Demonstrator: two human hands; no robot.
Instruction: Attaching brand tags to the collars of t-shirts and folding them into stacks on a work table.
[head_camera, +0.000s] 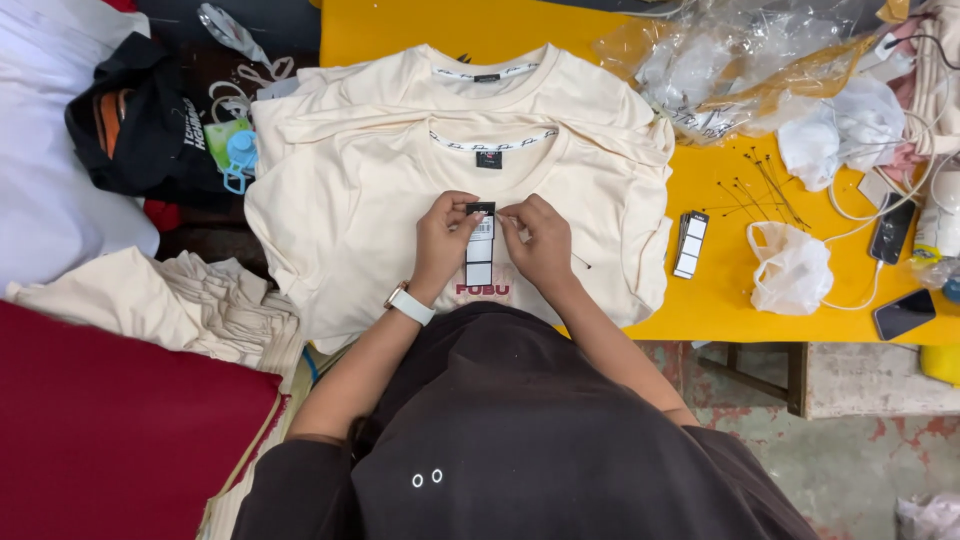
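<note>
A cream T-shirt (350, 215) lies flat on top of another cream T-shirt (400, 80) on the yellow table (720, 300). Over its chest I hold a long black-and-white hang tag (481, 245). My left hand (443, 238), with a white watch on the wrist, pinches the tag's top left. My right hand (540, 240) pinches at the tag's top right edge. Both hands rest on the shirt, below its dark neck label (489, 158).
A small stack of hang tags (689, 243) lies right of the shirts, with thin black tag pins (765, 185), a white plastic bag (792, 268), clear bags (740, 60), phones and cables. Left are a pile of cream shirts (170, 305), a black bag (140, 120) and red cloth (110, 430).
</note>
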